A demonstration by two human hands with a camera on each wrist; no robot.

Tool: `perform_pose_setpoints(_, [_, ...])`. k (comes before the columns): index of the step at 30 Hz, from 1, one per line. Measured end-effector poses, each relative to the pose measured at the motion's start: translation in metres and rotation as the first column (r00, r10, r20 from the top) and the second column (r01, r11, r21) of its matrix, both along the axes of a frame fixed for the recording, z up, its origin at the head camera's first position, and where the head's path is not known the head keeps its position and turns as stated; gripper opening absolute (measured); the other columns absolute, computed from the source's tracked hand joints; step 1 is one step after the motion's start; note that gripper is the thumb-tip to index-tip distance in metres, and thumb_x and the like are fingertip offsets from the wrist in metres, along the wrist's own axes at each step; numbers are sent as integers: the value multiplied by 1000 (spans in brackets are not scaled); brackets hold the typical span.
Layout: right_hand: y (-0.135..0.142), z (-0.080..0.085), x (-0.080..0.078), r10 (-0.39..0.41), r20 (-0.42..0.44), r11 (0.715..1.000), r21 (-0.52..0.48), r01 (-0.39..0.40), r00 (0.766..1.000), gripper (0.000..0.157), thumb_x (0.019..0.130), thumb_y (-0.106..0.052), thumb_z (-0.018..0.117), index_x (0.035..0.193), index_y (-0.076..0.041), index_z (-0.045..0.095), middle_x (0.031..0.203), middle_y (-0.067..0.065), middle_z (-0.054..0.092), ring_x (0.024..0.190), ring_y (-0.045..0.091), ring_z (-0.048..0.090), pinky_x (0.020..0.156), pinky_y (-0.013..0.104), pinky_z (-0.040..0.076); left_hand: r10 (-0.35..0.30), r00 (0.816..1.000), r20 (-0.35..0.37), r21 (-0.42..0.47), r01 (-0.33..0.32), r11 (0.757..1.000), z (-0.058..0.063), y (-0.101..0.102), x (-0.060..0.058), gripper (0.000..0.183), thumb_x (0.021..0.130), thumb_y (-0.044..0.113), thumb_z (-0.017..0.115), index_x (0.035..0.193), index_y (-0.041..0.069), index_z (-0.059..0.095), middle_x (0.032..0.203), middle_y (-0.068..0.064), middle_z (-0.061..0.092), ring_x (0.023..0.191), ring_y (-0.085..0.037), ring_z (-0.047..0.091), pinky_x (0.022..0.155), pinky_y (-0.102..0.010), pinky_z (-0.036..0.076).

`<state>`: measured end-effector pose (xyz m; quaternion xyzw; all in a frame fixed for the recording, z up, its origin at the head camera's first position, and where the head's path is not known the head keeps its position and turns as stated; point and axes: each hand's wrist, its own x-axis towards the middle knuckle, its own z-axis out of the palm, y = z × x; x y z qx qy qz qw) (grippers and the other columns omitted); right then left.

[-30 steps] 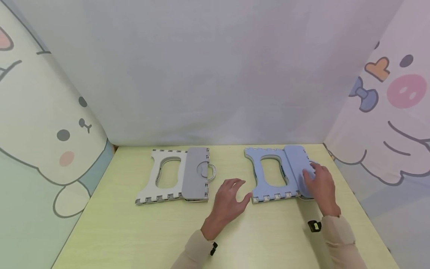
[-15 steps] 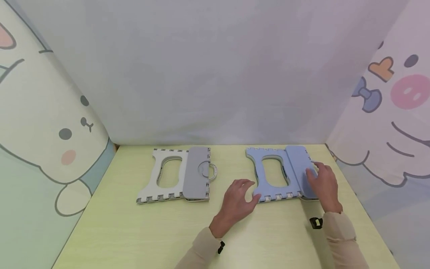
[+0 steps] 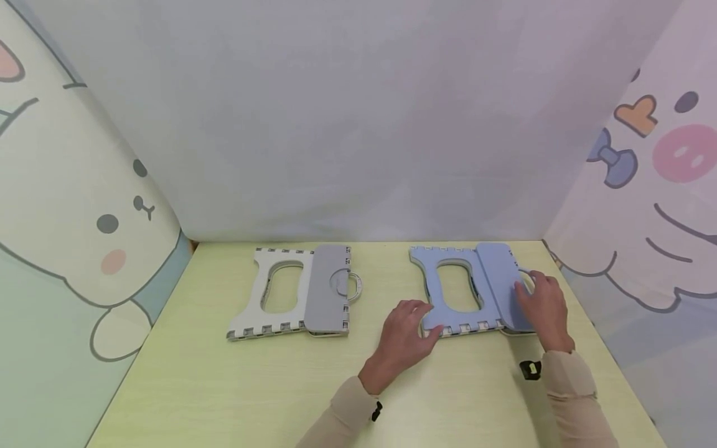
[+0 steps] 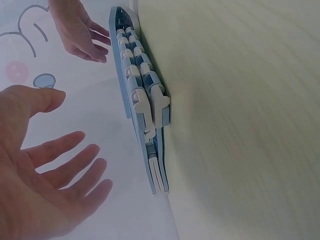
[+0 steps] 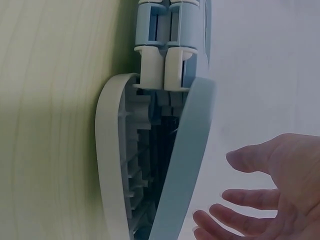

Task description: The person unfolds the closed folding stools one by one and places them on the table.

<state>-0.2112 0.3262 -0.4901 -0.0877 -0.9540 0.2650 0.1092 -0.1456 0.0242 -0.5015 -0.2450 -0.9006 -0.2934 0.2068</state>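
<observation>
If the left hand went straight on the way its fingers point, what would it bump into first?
Probably the blue stool: in the head view the left hand points at its near left corner. Depth is hard to judge, so it might pass over the top instead.

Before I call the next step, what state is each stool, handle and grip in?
Gray-white stool: folded, lying flat on the table.
Gray-white stool's handle: sticking out.
Blue stool: folded, seat halves slightly apart.
Blue stool's handle: sticking out, partly hidden.
Left grip: relaxed, holding nothing, beside the blue stool.
Right grip: relaxed, by the blue stool's handle; contact unclear.
</observation>
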Motion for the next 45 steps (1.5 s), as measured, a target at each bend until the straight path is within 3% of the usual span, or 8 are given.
perform_pose_setpoints(11, [12,0,-5,-16,100,1000,1,16,995,54,103,-17,52,139,22,40,134,47,38,118,61,44,96,73,40,-14,999,-31,-15,14,1000,-5,12,-4,34,92,33,78,115,8,75,113,-4,72,108,-18,66,88,-27,56])
perform_pose_setpoints(26, [25,-1,-7,-17,146,1000,-2,18,989,56,104,-18,49,142,22,35,137,48,34,122,63,41,99,73,37,-39,999,-25,-61,37,997,-6,27,-12,36,92,34,78,117,8,74,114,-4,72,106,-18,65,89,-25,54])
perform_pose_setpoints(37, [30,-2,-9,-17,203,1000,1,18,979,58,104,-17,47,143,24,32,136,49,34,121,62,42,100,72,38,-47,997,62,-142,55,988,-3,38,-17,41,95,38,75,124,10,71,120,-4,70,113,-18,64,95,-26,53])
perform_pose_setpoints(45, [36,-7,-12,-13,226,1000,-12,16,974,58,104,-17,47,143,24,31,135,49,34,122,63,41,100,72,37,-69,996,54,-161,77,984,-6,45,-20,41,95,38,75,124,9,70,120,-4,70,115,-17,62,97,-26,51])
